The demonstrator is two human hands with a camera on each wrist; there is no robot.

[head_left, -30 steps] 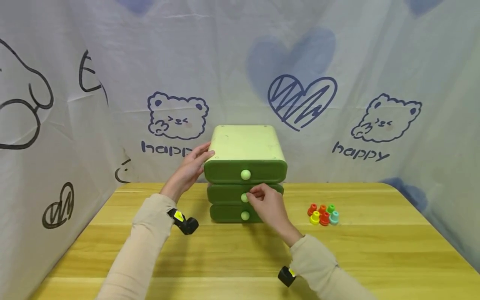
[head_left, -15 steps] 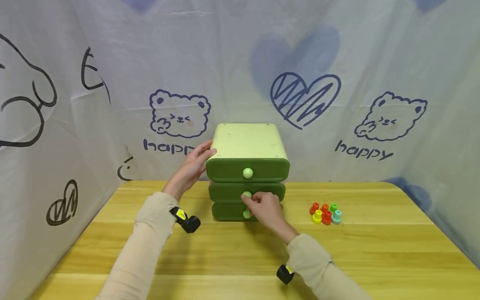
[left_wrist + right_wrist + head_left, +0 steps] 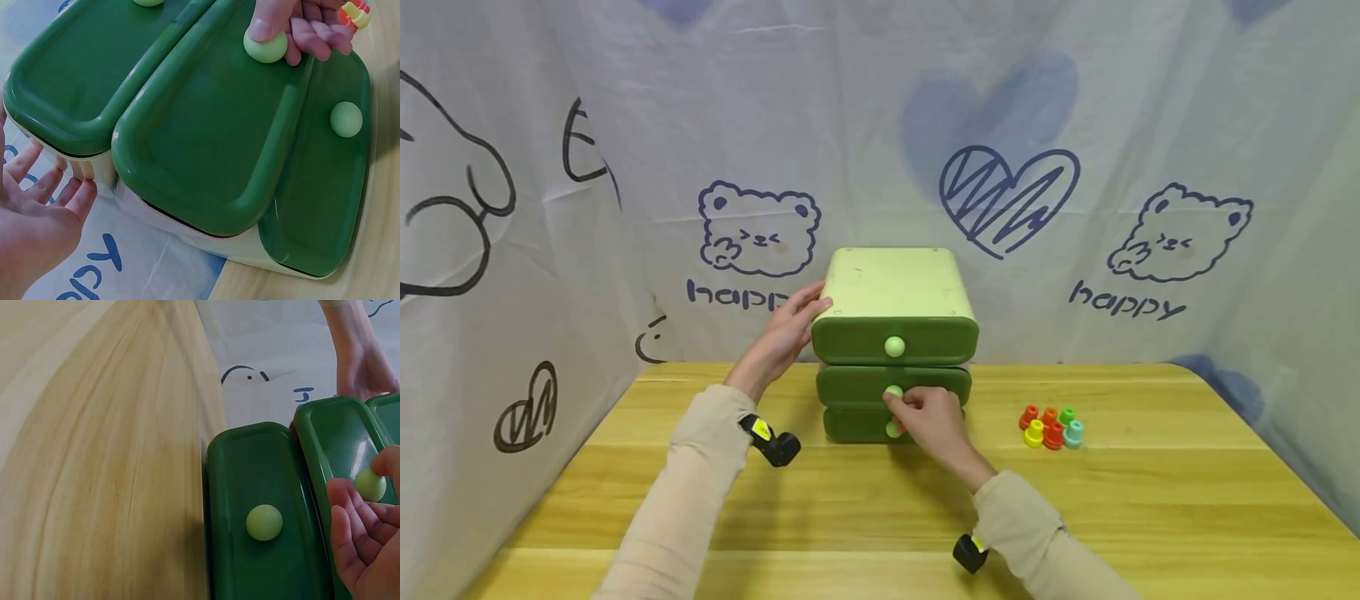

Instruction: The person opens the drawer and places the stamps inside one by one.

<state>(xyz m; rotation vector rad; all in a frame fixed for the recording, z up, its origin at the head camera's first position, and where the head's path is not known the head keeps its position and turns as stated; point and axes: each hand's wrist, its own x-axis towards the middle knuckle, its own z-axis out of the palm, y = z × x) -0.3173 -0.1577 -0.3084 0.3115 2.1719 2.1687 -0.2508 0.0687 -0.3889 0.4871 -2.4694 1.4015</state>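
A small three-drawer cabinet (image 3: 895, 279) with a pale yellow-green top and dark green drawer fronts stands on the table. Each front carries a round light green knob. My right hand (image 3: 936, 421) pinches the knob (image 3: 370, 485) of the middle drawer (image 3: 206, 125) between thumb and fingers, its other fingers curled below. In the left wrist view that drawer front stands slightly proud of its neighbours. My left hand (image 3: 782, 333) rests against the cabinet's left side, thumb at the top edge and fingers extended along the wall. The bottom knob (image 3: 264, 522) is untouched.
To the right of the cabinet, several small coloured pegs (image 3: 1051, 429) in red, orange, yellow, green and light blue stand grouped on the wooden table (image 3: 850, 508). A printed cloth (image 3: 880, 125) hangs behind and along both sides.
My right hand's fingertips have closed onto the middle knob, and the hand has dropped slightly. My left hand keeps its place on the cabinet's side. The head view has shifted a little.
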